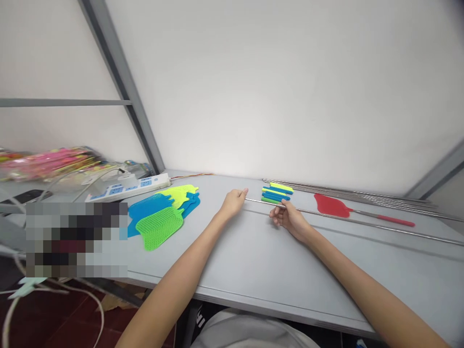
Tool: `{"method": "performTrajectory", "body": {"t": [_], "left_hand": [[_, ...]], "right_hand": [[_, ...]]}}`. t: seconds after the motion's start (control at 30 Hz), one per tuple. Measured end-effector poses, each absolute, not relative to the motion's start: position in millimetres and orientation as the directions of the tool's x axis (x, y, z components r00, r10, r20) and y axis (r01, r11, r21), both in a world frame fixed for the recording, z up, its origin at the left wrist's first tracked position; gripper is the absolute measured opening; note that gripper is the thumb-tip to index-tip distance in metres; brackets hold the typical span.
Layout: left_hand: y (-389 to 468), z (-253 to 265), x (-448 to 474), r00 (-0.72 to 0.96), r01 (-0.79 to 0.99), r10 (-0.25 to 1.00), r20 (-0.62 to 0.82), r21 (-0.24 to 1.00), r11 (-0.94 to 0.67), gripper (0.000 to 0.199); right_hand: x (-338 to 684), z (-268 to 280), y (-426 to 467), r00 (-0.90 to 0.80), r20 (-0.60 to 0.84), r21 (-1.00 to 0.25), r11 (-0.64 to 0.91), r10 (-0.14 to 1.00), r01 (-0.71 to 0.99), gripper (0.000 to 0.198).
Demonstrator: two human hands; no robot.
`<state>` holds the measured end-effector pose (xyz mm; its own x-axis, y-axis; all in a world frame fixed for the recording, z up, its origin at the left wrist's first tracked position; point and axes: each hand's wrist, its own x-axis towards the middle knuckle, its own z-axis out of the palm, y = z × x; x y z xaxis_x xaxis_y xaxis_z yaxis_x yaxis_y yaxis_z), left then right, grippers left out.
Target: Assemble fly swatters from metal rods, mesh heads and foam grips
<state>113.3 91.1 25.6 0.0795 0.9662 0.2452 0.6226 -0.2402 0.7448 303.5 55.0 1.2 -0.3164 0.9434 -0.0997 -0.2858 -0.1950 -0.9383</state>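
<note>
My left hand [235,202] is closed around the left end of a thin metal rod [261,202], just above the table. My right hand [290,220] has its thumb and curled fingers on the same rod a short way along. From there the rod runs far to the right, past the picture's edge. Behind my right hand lies a small stack of blue, yellow and green plastic handles [277,192]. Left of my left hand are loose fly swatter heads: a green one [161,229] in front, with blue [145,210] and yellow [179,194] ones behind.
A red fly swatter [331,206] with a metal shaft lies at the right. Several metal rods [348,192] lie along the wall. A white power strip [130,187] with cables stands at the left, near plastic-wrapped colourful items [54,164]. Grey frame posts [126,92] rise behind the table [235,270].
</note>
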Motion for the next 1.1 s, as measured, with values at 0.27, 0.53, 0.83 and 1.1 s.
{"method": "performTrajectory", "body": {"t": [0.27, 0.53, 0.83, 1.1], "left_hand": [[89.6, 30.8, 112.1, -0.069, 0.634, 0.932, 0.355, 0.737, -0.233, 0.043], [74.1, 37.5, 120.6, 0.063, 0.757, 0.751, 0.657, 0.460, -0.465, 0.034], [65.8, 37.5, 132.1, 0.041, 0.865, 0.693, 0.720, 0.322, -0.386, 0.028], [52.9, 33.3, 148.0, 0.471, 0.736, 0.678, 0.565, 0.171, -0.654, 0.027]], "right_hand": [[296.8, 3.9, 51.2, -0.228, -0.110, -0.947, -0.172, 0.967, -0.271, 0.033], [297.8, 11.7, 48.0, -0.176, -0.153, -0.937, -0.199, 0.972, -0.288, 0.032], [298.3, 13.0, 46.8, -0.198, -0.188, -0.919, -0.243, 0.962, -0.310, 0.031], [295.2, 5.9, 49.5, -0.203, -0.163, -0.940, -0.215, 0.965, -0.267, 0.032]]}}
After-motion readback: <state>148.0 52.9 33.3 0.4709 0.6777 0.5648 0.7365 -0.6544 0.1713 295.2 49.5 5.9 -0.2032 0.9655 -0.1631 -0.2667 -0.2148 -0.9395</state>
